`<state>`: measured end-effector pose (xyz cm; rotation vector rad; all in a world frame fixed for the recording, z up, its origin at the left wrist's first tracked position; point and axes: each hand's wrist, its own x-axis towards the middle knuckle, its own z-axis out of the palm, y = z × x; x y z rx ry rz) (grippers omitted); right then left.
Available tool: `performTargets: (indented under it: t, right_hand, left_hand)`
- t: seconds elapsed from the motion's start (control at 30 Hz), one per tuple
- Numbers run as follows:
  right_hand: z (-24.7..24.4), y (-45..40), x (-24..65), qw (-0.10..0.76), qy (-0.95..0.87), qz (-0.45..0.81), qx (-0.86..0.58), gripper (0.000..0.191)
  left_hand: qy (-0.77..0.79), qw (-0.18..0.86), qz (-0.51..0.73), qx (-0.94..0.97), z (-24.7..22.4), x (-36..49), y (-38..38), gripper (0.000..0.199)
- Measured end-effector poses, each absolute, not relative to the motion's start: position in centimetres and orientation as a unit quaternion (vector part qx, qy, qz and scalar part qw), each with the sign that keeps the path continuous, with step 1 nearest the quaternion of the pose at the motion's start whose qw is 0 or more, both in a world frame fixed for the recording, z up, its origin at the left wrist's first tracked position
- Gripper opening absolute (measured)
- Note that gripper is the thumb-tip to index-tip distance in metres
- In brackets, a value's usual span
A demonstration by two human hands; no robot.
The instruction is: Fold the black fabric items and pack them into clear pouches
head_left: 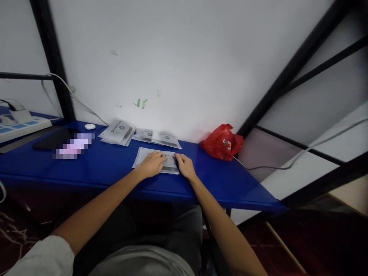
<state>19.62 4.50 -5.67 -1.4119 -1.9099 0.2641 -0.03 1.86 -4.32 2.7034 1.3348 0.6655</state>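
Where the hands were laid: the left hand (151,163) was rested palm down on the near bag (170,164), its fingers loosely bent and its thumb held apart; the right hand (185,166) was set at the bag's right end with fingers curled, and whether the edge was pinched could not be told.
Near bag: it was laid flat close to the table's front edge, squarely before the body.
Handling: by judgement, such a bag was best steadied with light, even pressure from the left palm, while its right end was worked by the fingertips alone; with too hard a push, the thin film could be creased or skidded.
Film: the bag was made of cloudy, thin plastic, oblong, with dark print partly covered by the hands.
Table (218,180): its blue top was finished smooth and faintly shiny.
Far bags: a fanned pile (117,132) and an overlapping row (166,138) of similar printed bags were placed near the wall.
Red bag (220,142): it was crumpled into a soft, glossy heap.
Wall (184,69): its pale surface was marked by green specks.
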Motion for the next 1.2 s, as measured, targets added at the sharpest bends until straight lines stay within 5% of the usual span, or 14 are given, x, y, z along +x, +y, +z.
performTargets:
  t: [0.17,0.33,0.5,0.8,1.2]
  right_hand:
    - [-5.7,4.6,19.6,0.362,-0.751,0.116,-0.539,0.043]
    - [-5.7,4.6,19.5,0.342,-0.755,0.121,-0.546,0.046]
    - [-5.5,4.4,19.5,0.385,-0.747,0.094,-0.534,0.042]
    - [-5.4,2.9,18.8,0.394,-0.790,0.010,-0.470,0.024]
    - [-5.7,3.2,18.5,0.371,-0.821,-0.064,-0.429,0.017]
  left_hand:
    - [0.404,0.020,0.202,0.892,-4.9,-0.4,0.3,0.046]
    - [0.347,-0.062,0.172,0.920,-5.4,-0.3,0.9,0.027]
    - [0.357,-0.126,0.164,0.911,-5.0,-0.1,1.6,0.029]
    - [0.472,-0.132,0.182,0.852,-3.7,-1.8,1.9,0.029]
    - [0.405,-0.116,0.258,0.869,-4.6,-2.5,2.4,0.025]
